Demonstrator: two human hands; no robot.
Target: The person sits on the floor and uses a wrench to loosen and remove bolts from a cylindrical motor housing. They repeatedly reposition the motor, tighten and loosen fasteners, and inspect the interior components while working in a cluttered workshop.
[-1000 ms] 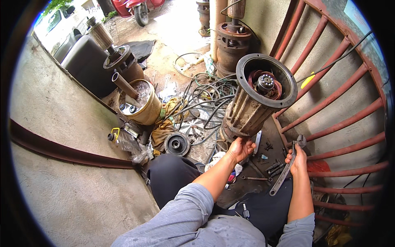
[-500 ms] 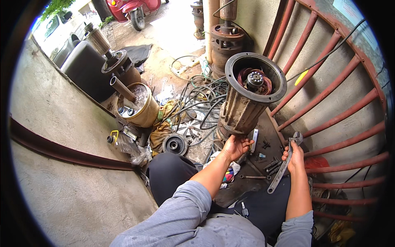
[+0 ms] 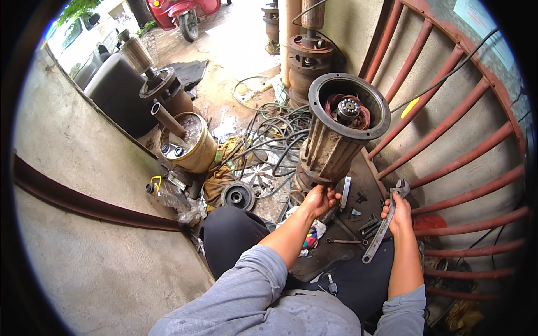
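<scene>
A ribbed, rusty electric motor (image 3: pixel 332 154) stands tilted before me, its top flange open on copper windings and a ball bearing. My left hand (image 3: pixel 320 201) is at its lower end, palm turned up and fingers curled in beside the casing. Whatever those fingers hold, if anything, is too small or hidden to make out. In my right hand (image 3: pixel 400 214) I grip a large adjustable wrench (image 3: pixel 379 241); its jaw points up and away, its handle slants down toward my knee. A double-ended ring spanner (image 3: pixel 346 241) lies on the dark board between my hands.
Red metal bars (image 3: pixel 448 137) curve along the right side. Tangled black cables (image 3: pixel 280 131) lie beyond the motor. A bucket (image 3: pixel 197 147) with a pipe in it and a round metal part (image 3: pixel 238 196) are at left. Small bolts (image 3: pixel 361 197) lie close by.
Fingers of my left hand have curled in slightly beside the motor's base. The wrench in my right hand has shifted only a little.
</scene>
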